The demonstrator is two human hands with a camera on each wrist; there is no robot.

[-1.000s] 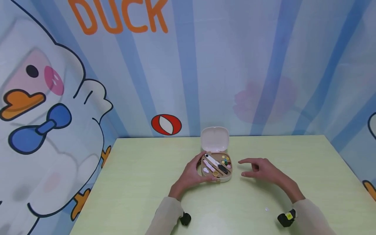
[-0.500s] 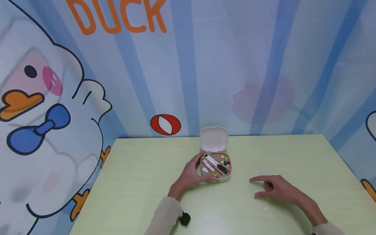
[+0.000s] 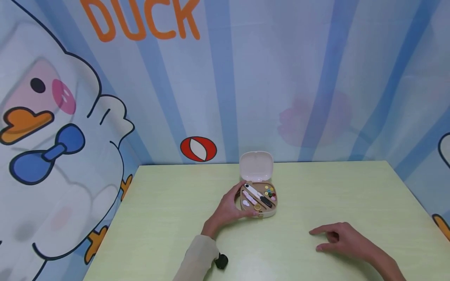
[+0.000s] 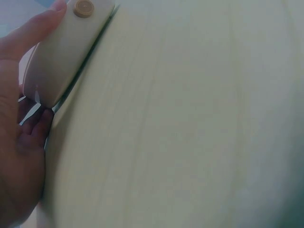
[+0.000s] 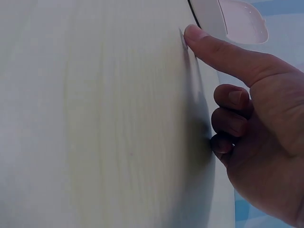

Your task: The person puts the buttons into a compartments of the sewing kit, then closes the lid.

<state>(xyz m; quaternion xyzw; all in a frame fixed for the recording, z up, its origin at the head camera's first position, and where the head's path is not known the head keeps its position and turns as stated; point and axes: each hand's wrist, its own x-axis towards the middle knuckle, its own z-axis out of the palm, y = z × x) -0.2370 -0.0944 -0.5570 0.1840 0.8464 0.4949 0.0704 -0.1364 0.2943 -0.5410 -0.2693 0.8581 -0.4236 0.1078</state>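
Observation:
A small cream sewing kit case [image 3: 270, 213] stands on the table with its pale lid [image 3: 256, 167] raised. My left hand [image 3: 227, 208] grips its left side, thumb on the front and fingers behind. In the left wrist view the thumb lies beside a round tan clasp button [image 4: 83, 8]. The case holds a white tool with a black end [image 3: 258, 195], a pink-and-white piece [image 3: 249, 197], a gold ring [image 3: 258, 207] and several coloured buttons [image 3: 270, 191]. Apart from the case, at front right, my right hand [image 3: 346, 242] hovers with index finger and thumb extended and apart, other fingers curled.
The pale wooden table [image 3: 158, 203] backs onto a blue striped cloth [image 3: 299, 78] with a printed duck [image 3: 88, 156]. A black wrist camera [image 3: 221, 261] sits at my left sleeve.
My right hand has moved away from the case, toward the right and the front of the table. The left hand and the case have stayed in place.

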